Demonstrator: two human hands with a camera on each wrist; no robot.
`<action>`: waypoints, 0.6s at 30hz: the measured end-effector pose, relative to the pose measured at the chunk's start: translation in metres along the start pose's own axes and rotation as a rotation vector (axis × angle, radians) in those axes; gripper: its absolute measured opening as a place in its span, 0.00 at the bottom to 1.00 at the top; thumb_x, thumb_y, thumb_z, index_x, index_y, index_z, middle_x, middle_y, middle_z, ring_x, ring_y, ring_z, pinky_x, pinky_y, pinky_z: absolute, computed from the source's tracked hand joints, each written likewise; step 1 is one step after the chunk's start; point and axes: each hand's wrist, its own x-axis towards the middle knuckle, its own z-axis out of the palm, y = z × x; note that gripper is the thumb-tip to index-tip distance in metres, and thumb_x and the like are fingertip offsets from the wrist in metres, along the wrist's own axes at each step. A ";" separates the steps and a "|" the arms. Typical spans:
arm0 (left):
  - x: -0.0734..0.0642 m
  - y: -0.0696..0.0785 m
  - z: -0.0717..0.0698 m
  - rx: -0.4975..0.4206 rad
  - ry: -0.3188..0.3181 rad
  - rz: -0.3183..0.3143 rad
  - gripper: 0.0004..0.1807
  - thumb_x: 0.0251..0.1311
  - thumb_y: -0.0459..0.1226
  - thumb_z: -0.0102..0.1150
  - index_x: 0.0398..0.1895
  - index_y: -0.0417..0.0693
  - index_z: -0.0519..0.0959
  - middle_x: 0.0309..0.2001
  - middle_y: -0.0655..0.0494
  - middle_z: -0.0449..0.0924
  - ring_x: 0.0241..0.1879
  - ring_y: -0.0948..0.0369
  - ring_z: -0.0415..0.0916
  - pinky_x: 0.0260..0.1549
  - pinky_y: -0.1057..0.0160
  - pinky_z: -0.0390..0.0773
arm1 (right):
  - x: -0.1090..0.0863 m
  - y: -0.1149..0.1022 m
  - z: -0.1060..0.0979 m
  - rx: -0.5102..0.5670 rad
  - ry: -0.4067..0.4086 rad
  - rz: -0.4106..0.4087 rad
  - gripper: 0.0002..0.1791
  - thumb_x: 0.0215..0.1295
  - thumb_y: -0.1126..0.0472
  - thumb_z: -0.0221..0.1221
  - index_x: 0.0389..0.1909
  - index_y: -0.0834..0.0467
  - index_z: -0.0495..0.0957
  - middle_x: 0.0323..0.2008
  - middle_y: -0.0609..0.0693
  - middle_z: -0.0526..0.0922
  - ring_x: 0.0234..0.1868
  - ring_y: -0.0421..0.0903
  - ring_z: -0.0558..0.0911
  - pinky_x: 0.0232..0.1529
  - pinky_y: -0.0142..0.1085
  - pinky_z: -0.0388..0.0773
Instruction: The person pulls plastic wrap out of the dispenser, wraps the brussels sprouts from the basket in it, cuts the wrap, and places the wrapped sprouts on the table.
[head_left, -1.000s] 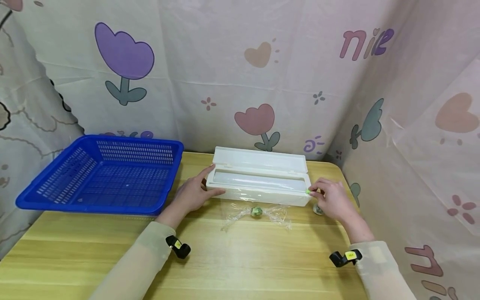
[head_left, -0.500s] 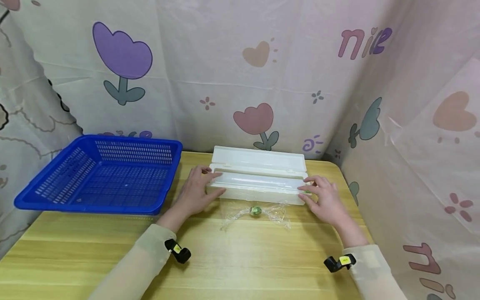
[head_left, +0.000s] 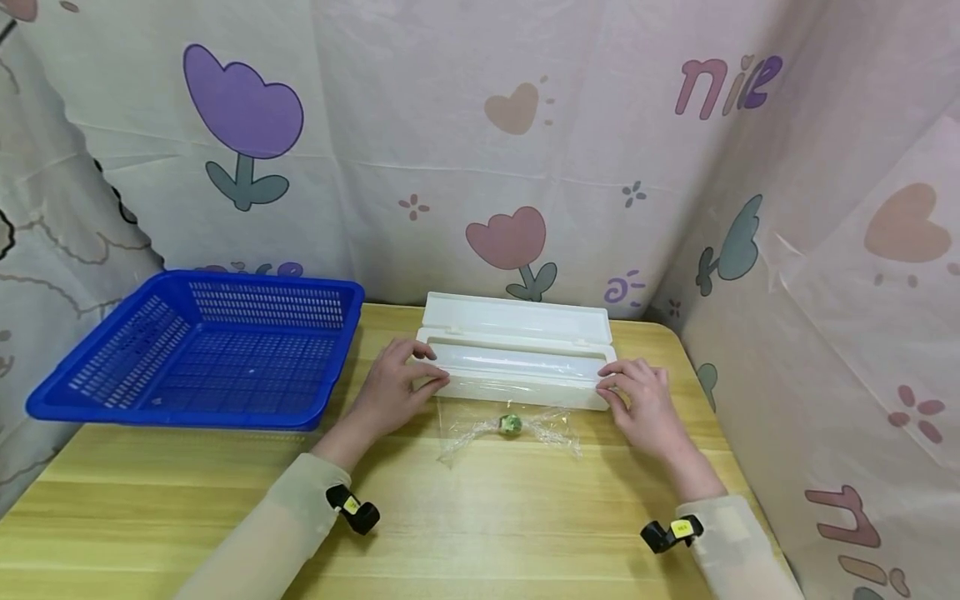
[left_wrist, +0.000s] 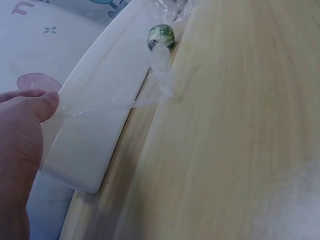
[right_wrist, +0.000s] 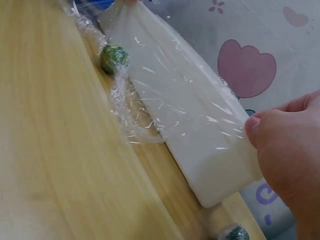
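My left hand (head_left: 397, 387) pinches the left side of a sheet of clear cling film (right_wrist: 200, 105) between thumb and forefinger. On the opposite side, my right hand (head_left: 641, 404) pinches the film's right edge at the box's right end. The film runs down over the front of a white cling film box (head_left: 517, 393), whose lid (head_left: 517, 318) is tipped back. A film roll (head_left: 517, 365) lies inside. In front of the box, a small round green-and-white thing (head_left: 510, 425) is wrapped in the film, which is twisted on both sides of it.
A blue plastic basket (head_left: 255, 367) stands on the left of the wooden table (head_left: 487, 525). Near the box's right end lies another small wrapped round thing (right_wrist: 234, 232), partly out of frame. A printed curtain (head_left: 420, 142) hangs behind the table.
My right hand has left the small green piece at the box's right end and moved left to the film's edge. My left hand has shifted from the box's left end to pinching the film.
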 end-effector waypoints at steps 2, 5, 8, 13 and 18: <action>-0.003 0.001 -0.001 -0.019 0.001 0.027 0.06 0.57 0.38 0.81 0.37 0.55 0.93 0.44 0.57 0.82 0.49 0.54 0.75 0.49 0.50 0.77 | -0.001 -0.003 0.000 -0.001 0.005 -0.009 0.10 0.58 0.75 0.74 0.35 0.60 0.86 0.45 0.53 0.87 0.47 0.55 0.79 0.48 0.53 0.60; -0.008 0.004 -0.003 -0.048 -0.021 0.062 0.07 0.57 0.35 0.81 0.37 0.54 0.93 0.41 0.62 0.84 0.45 0.58 0.77 0.49 0.52 0.81 | -0.006 -0.006 -0.001 0.009 0.015 -0.030 0.12 0.56 0.78 0.72 0.37 0.60 0.85 0.43 0.53 0.88 0.45 0.54 0.80 0.48 0.52 0.60; -0.014 0.007 -0.006 -0.090 -0.068 0.065 0.08 0.58 0.34 0.80 0.38 0.55 0.92 0.41 0.66 0.87 0.44 0.62 0.80 0.49 0.54 0.83 | -0.014 -0.009 -0.003 0.020 0.023 -0.047 0.15 0.55 0.80 0.71 0.38 0.60 0.85 0.40 0.51 0.88 0.42 0.51 0.80 0.48 0.50 0.61; -0.025 0.010 -0.010 -0.128 -0.131 0.031 0.07 0.59 0.35 0.79 0.39 0.53 0.92 0.39 0.69 0.87 0.42 0.65 0.81 0.44 0.58 0.82 | -0.029 -0.013 -0.005 0.009 -0.012 -0.042 0.14 0.58 0.78 0.69 0.39 0.58 0.83 0.36 0.46 0.86 0.39 0.47 0.80 0.48 0.47 0.62; -0.036 0.015 -0.013 -0.151 -0.187 0.029 0.08 0.58 0.35 0.79 0.40 0.54 0.91 0.39 0.71 0.87 0.40 0.67 0.80 0.40 0.61 0.82 | -0.043 -0.018 -0.007 0.031 -0.054 -0.060 0.12 0.61 0.76 0.67 0.38 0.58 0.82 0.37 0.44 0.84 0.41 0.46 0.81 0.47 0.44 0.63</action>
